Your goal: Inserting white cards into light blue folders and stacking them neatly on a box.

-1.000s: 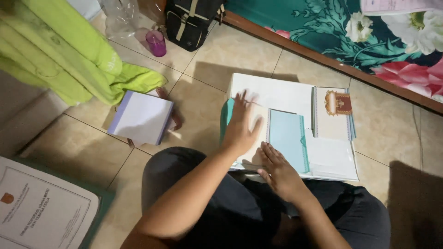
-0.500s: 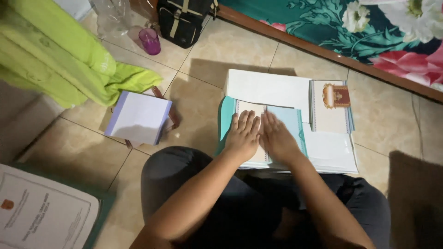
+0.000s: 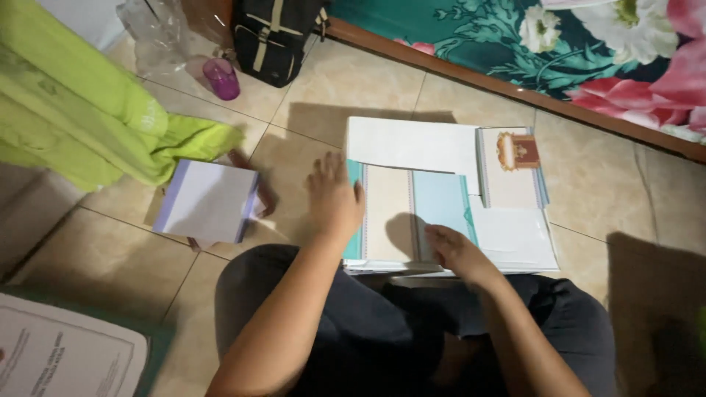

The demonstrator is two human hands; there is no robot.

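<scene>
Beige floor tiles (image 3: 353,81) run up to a wooden edge, beyond which a teal spread with big pink and white flowers (image 3: 588,51) fills the top of the view. On the tiles, right against the seated person's dark-trousered knees, lies a spread of papers and booklets (image 3: 412,213): a teal-edged cover underneath, a cream page and a pale blue page side by side on it, a white sheet (image 3: 412,143) overlapping their top edge, and a small booklet with a red and gold emblem (image 3: 515,165) to the right. The left hand (image 3: 334,198) lies flat and open, fingers together, on the left border of the stack where it meets the tile, seemingly pinning it so it cannot slide; it grips nothing. The right hand (image 3: 456,250) rests on the near edge of the blue page with fingers loosely curled; whether it pinches a sheet or merely presses, I cannot tell. Well to the left sits a white pad with a lilac edge (image 3: 206,200), apart from the main pile. Beyond it, a lime-green cloth (image 3: 88,117) drapes down, a small purple cup (image 3: 220,77) stands beside crumpled clear plastic, and a black bag (image 3: 276,33) leans near the wooden edge. A printed document on a green folder (image 3: 66,353) lies at the near left corner.
</scene>
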